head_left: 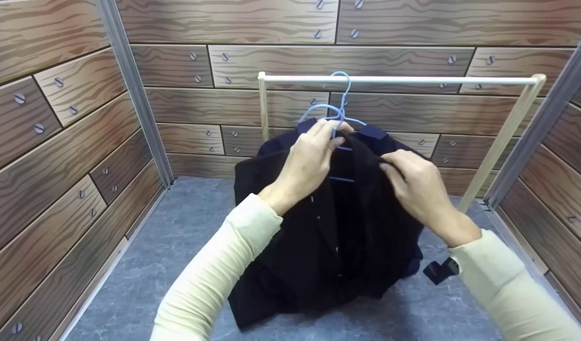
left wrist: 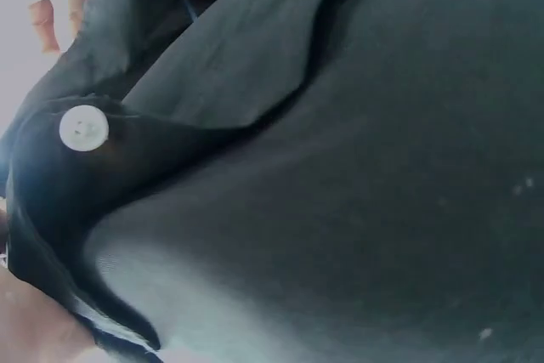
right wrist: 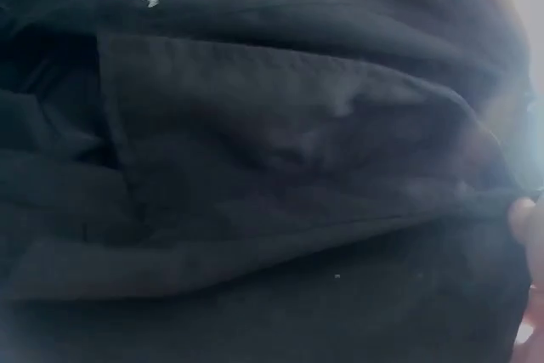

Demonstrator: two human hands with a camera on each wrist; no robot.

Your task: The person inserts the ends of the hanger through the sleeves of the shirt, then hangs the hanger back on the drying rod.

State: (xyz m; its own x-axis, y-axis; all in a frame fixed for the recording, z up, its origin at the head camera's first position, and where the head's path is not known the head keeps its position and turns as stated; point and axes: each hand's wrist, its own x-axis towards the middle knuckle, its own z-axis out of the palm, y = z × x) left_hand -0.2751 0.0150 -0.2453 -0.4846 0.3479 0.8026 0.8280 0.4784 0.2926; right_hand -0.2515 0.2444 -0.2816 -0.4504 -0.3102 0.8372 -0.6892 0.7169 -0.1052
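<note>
A black button-front shirt [head_left: 290,246] hangs in front of me on a blue hanger [head_left: 321,107]. My left hand [head_left: 307,158] grips this hanger at its neck, by the shirt's collar; its hook curves to the left, off the rail. With thumb and fingers my right hand [head_left: 413,182] pinches the shirt's edge near the right shoulder. The shirt front gapes, and blue hanger bars show inside. In the left wrist view a white button [left wrist: 84,128] sits on the dark cloth. The right wrist view shows folded cloth [right wrist: 280,142] and, at the right edge, fingertips [right wrist: 524,220] on it.
Behind the shirt, a navy garment [head_left: 375,133] hangs by a second blue hanger [head_left: 345,92] from the white rail [head_left: 437,80]. The rack's wooden legs [head_left: 503,142] stand on a grey floor [head_left: 176,265]. Wood-patterned walls [head_left: 172,104] enclose the space.
</note>
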